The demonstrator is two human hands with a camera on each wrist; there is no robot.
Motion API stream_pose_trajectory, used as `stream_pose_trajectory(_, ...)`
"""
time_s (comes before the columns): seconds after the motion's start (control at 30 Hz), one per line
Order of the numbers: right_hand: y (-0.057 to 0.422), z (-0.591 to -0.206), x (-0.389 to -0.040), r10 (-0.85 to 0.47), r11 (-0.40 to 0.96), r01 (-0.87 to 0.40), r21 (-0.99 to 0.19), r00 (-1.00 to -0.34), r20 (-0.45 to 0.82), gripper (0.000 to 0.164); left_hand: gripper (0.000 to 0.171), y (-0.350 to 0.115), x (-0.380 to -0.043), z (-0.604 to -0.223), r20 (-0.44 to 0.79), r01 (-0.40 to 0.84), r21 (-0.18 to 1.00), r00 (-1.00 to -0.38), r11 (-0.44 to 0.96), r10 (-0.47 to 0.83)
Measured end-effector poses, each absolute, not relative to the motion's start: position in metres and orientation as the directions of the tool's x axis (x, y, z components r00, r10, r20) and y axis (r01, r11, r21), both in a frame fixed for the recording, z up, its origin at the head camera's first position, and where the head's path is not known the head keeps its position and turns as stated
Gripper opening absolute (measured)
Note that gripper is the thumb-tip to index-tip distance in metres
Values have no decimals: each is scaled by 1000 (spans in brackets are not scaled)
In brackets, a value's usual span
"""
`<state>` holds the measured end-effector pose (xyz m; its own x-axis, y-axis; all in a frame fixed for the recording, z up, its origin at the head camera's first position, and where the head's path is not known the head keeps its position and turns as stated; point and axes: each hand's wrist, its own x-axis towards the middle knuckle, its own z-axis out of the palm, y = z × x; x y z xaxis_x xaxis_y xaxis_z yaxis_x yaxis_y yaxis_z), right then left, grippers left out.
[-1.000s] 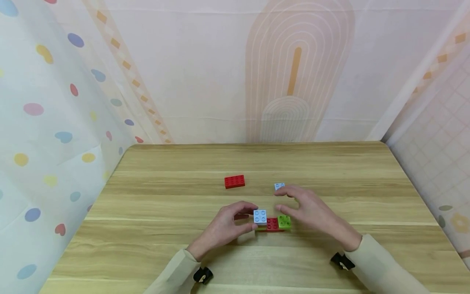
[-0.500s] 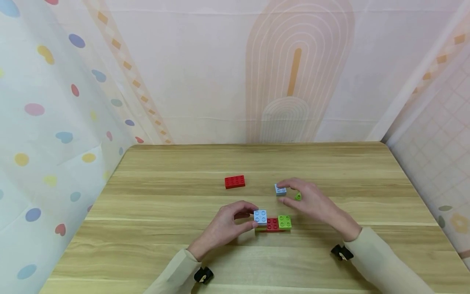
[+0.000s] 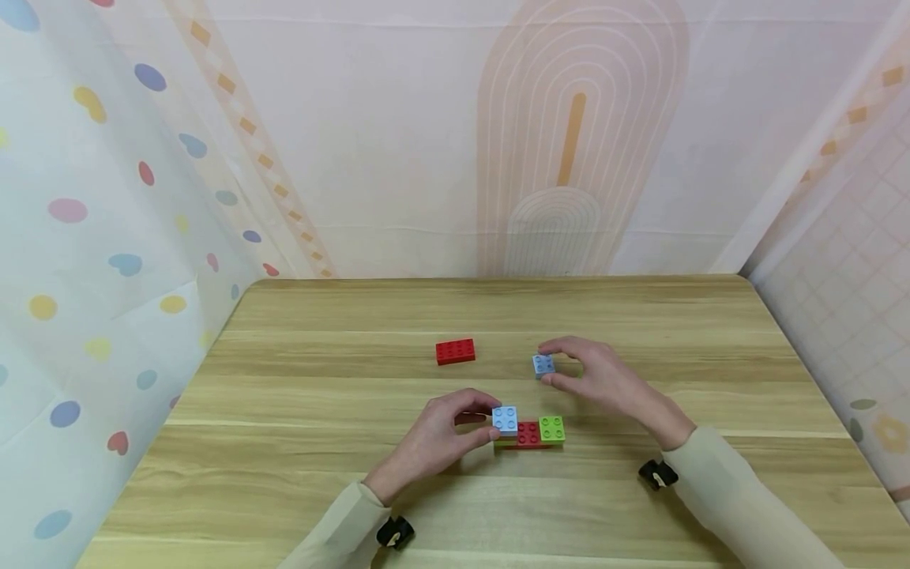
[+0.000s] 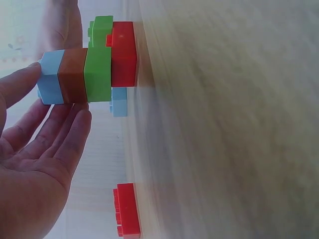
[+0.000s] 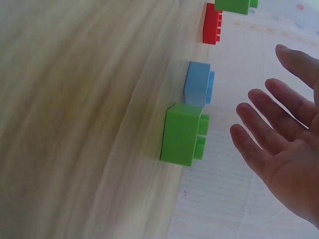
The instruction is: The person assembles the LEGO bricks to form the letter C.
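At the front centre my left hand (image 3: 437, 438) grips the light blue brick (image 3: 505, 420) topping a stack, thumb on the near side. Under it, the left wrist view shows a brown brick (image 4: 73, 75) and a green brick (image 4: 98, 74) on a long red brick (image 4: 124, 52). Another green brick (image 3: 551, 429) sits on the red one's right end. My right hand (image 3: 604, 378) hovers over a second light blue brick (image 3: 543, 366) on the table, fingers spread; the right wrist view shows a gap between them. Close to that brick stands a loose green brick (image 5: 180, 134), hidden from the head view.
A separate long red brick (image 3: 455, 352) lies farther back, left of the loose blue one. The wooden table (image 3: 320, 490) meets patterned cloth hangings (image 3: 398, 158) at its back and sides.
My right hand has moved away from the stack, back to the loose light blue brick, covering the loose green brick in the head view. My left hand stays at the stack.
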<state>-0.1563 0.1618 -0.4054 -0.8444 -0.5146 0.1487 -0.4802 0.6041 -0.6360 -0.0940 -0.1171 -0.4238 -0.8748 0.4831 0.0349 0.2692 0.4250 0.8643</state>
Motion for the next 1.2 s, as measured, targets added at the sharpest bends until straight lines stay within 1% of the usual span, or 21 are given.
stream_pose_trajectory(0.13, 162, -408, -162, -522, 616, -473, -630, -844, 124, 48, 31, -117, -94, -424, 36, 268, 867, -874, 419, 485)
stream_pose_trajectory(0.33, 163, -409, -169, -523, 616, -451, -646, -847, 92, 48, 31, -117, -94, -424, 38, 268, 870, -874, 414, 485)
stream_pose_trajectory(0.63, 161, -411, -178, -525, 639, -379, -669, -851, -20, 51, 28, -117, -94, -423, 32, 258, 877, -873, 405, 487)
stream_pose_trajectory(0.8, 159, -414, -183, -526, 648, -360, -671, -849, -54, 50, 28, -117, -94, -423, 25, 252, 878, -873, 406, 488)
stream_pose_trajectory(1.0, 157, -418, -188, -538, 659, -365, -657, -839, -74, 49, 28, -117, -94, -423, 26, 251, 879, -874, 406, 486)
stream_pose_trajectory(1.2, 154, -418, -191, -545, 691, -384, -612, -833, -93, 45, 28, -117, -94, -423, 25, 252, 877, -874, 409, 485)
